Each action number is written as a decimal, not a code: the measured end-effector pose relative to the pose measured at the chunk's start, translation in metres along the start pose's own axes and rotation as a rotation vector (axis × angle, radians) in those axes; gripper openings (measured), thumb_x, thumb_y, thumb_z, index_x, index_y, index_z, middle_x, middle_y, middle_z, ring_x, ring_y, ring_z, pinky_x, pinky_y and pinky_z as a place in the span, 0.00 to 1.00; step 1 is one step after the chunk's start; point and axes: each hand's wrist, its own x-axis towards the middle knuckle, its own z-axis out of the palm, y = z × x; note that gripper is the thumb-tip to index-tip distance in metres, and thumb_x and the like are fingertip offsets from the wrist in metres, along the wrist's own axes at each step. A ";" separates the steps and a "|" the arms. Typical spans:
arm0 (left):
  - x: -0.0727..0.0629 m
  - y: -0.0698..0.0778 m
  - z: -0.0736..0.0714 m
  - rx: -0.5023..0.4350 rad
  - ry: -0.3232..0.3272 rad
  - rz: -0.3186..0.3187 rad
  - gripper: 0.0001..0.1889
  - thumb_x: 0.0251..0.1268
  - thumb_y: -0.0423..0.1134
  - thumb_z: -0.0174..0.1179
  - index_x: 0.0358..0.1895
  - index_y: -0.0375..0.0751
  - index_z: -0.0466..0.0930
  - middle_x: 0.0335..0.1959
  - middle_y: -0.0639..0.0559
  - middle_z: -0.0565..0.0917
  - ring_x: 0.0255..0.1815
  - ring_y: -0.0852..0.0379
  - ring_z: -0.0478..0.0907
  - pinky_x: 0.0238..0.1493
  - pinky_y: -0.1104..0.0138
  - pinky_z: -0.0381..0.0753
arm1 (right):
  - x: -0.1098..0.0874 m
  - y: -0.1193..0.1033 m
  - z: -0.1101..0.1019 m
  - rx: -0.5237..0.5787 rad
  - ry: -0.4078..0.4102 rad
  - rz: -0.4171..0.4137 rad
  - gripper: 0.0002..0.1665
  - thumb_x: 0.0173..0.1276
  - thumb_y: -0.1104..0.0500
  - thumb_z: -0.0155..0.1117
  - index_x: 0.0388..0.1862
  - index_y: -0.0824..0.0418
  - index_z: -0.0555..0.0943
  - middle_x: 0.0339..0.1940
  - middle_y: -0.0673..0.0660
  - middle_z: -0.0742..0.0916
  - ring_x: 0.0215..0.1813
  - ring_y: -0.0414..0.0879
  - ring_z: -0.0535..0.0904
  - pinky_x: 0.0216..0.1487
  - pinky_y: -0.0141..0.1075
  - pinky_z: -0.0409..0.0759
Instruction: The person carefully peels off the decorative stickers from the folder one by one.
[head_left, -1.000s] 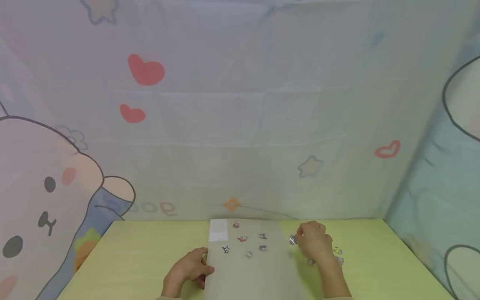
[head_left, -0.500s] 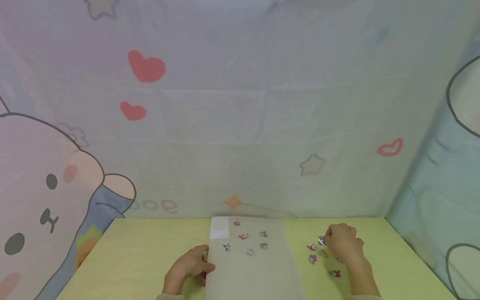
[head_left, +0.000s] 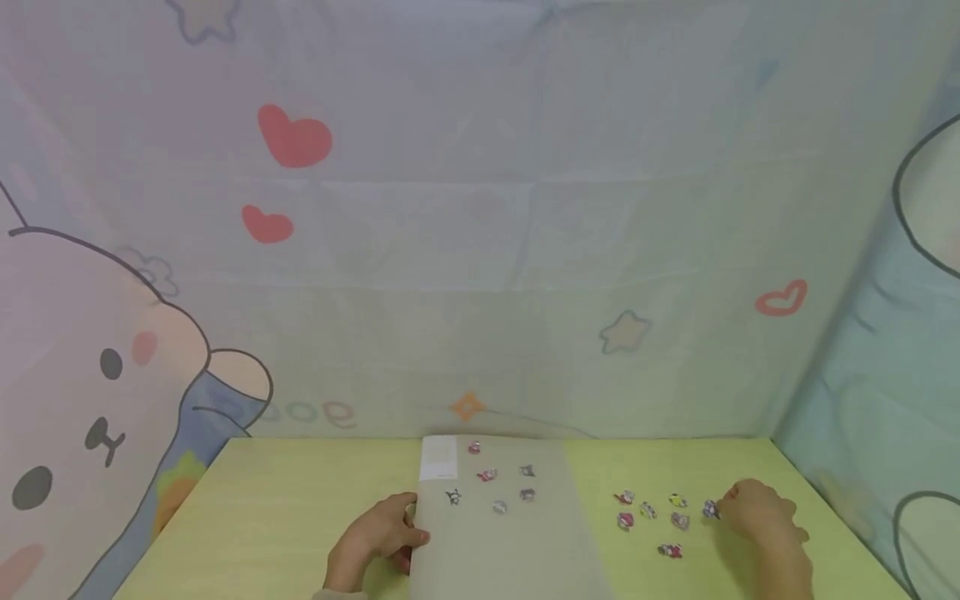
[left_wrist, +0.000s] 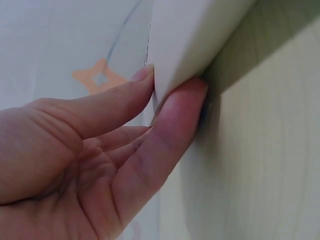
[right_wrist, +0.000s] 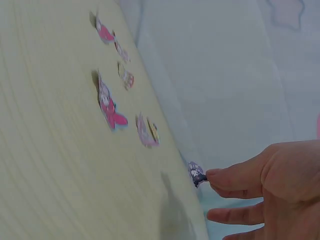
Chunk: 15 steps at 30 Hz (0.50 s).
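My left hand (head_left: 381,533) grips the left edge of a large pale sheet (head_left: 510,558), thumb on top and fingers beneath. In the left wrist view the sheet's edge (left_wrist: 185,40) is pinched and lifted off the table. Several small cartoon stickers, such as a black-and-white one (head_left: 453,497), lie on the sheet's upper part. At the right, my right hand (head_left: 761,517) pinches a dark purple sticker (right_wrist: 196,174) between thumb and finger. Just left of this hand, several loose stickers, among them a pink-red one (right_wrist: 109,105) and a yellow one (head_left: 678,500), lie on the table.
The pale yellow-green table (head_left: 300,483) extends to both sides of the sheet. A white label (head_left: 438,457) is at the sheet's upper left corner. A printed cloth (head_left: 480,250) with hearts and a cartoon animal hangs behind the table.
My right hand has moved right, from beside the sheet, past the loose stickers, with the dark purple sticker still pinched. The stickers it covered now show. The left hand keeps its hold on the sheet.
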 end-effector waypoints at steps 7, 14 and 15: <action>0.000 -0.003 -0.002 0.010 0.002 -0.020 0.33 0.63 0.29 0.64 0.68 0.24 0.59 0.30 0.45 0.79 0.21 0.50 0.83 0.31 0.60 0.83 | 0.002 0.014 0.005 -0.034 -0.027 0.064 0.12 0.65 0.60 0.53 0.36 0.71 0.75 0.45 0.81 0.73 0.53 0.87 0.56 0.49 0.80 0.55; 0.002 -0.002 0.001 0.003 0.004 -0.015 0.34 0.63 0.29 0.64 0.69 0.23 0.59 0.30 0.46 0.79 0.21 0.50 0.83 0.34 0.60 0.82 | 0.002 0.019 0.010 -0.054 0.000 0.108 0.19 0.66 0.58 0.51 0.43 0.76 0.73 0.48 0.84 0.65 0.54 0.85 0.55 0.48 0.75 0.61; 0.002 -0.001 0.002 0.001 0.005 -0.015 0.33 0.63 0.29 0.64 0.68 0.24 0.59 0.30 0.45 0.79 0.21 0.50 0.83 0.33 0.60 0.82 | 0.002 0.019 0.011 -0.054 0.007 0.116 0.20 0.66 0.58 0.51 0.44 0.76 0.73 0.48 0.83 0.64 0.54 0.85 0.55 0.49 0.75 0.61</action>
